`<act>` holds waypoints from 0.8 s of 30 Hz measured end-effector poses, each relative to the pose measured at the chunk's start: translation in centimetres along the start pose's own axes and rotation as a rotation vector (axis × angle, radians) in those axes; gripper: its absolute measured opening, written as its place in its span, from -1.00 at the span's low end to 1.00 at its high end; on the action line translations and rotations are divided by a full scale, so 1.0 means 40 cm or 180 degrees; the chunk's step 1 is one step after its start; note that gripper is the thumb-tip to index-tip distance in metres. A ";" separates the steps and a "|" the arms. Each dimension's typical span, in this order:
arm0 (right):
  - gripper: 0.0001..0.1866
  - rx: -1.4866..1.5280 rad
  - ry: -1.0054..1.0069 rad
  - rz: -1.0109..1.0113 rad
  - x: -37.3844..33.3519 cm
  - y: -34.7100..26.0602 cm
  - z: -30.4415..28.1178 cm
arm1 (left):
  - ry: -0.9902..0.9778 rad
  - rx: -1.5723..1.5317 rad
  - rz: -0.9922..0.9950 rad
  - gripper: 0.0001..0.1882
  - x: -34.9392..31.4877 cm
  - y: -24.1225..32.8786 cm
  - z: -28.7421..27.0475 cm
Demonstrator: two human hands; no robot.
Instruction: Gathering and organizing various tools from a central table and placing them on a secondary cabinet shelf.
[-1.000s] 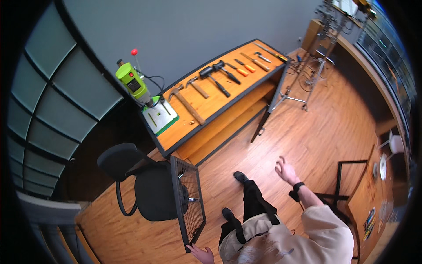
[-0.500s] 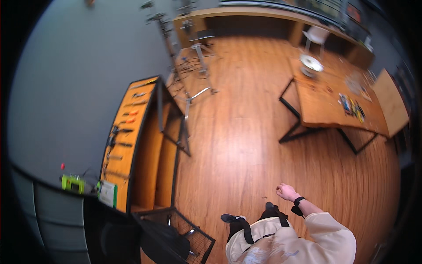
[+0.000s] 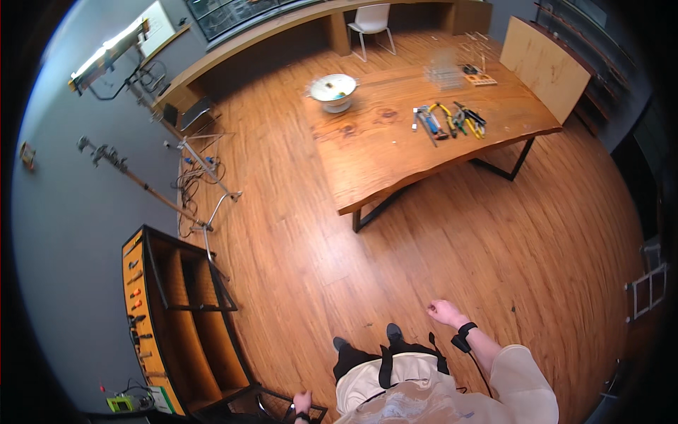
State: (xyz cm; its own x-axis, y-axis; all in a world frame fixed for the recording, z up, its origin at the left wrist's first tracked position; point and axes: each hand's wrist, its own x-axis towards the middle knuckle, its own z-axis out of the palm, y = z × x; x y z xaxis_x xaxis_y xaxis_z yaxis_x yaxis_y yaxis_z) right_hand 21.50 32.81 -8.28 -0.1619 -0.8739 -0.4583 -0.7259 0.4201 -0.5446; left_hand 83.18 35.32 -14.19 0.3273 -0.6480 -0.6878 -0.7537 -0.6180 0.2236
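My right hand (image 3: 446, 312) is held out over the wooden floor, its fingers loosely curled in, and nothing shows in them. A black strap with a small box sits on that wrist. Low in the picture my left hand (image 3: 302, 403) hangs beside the black mesh-sided frame (image 3: 314, 413); its fingers are too small to make out, and I cannot tell whether it touches the frame. Ahead stands a wooden table (image 3: 381, 166) with a white footed bowl (image 3: 333, 92) at its left end. Several pliers and other hand tools (image 3: 452, 121) lie near its middle.
A black-framed shelf unit (image 3: 187, 311) with tools along its top stands at the left wall. Behind it are light stands (image 3: 152, 180) and loose cables (image 3: 191, 191). A white chair (image 3: 371, 27) is at the far counter. A wooden board (image 3: 544, 67) stands beyond the table's right end.
My view has swung to the right, bringing the table to the middle and the shelf unit farther left. My left hand has come into view; my right hand remains loosely curled.
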 end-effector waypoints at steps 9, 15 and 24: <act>-0.64 0.1127 0.0825 0.0846 0.005 0.213 -0.229 | -0.0148 0.0315 0.2325 -0.63 0.044 1.132 0.170; -0.63 0.0922 0.0904 0.0923 0.147 0.374 -0.483 | -0.0192 -0.0037 0.2780 -0.73 0.007 1.683 0.320; -0.67 0.0782 0.1361 0.0789 0.461 0.519 -1.036 | 0.0164 -0.0253 0.3407 -0.67 0.060 2.383 0.475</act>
State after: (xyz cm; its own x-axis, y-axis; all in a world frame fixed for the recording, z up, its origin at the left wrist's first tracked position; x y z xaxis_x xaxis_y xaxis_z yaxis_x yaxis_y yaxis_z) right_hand -24.24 15.30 1.08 -0.6023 -0.7415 -0.2956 -0.4623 0.6259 -0.6281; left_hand 1.31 -16.68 -7.64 -0.4561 -0.8865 -0.0782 -0.6243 0.2561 0.7380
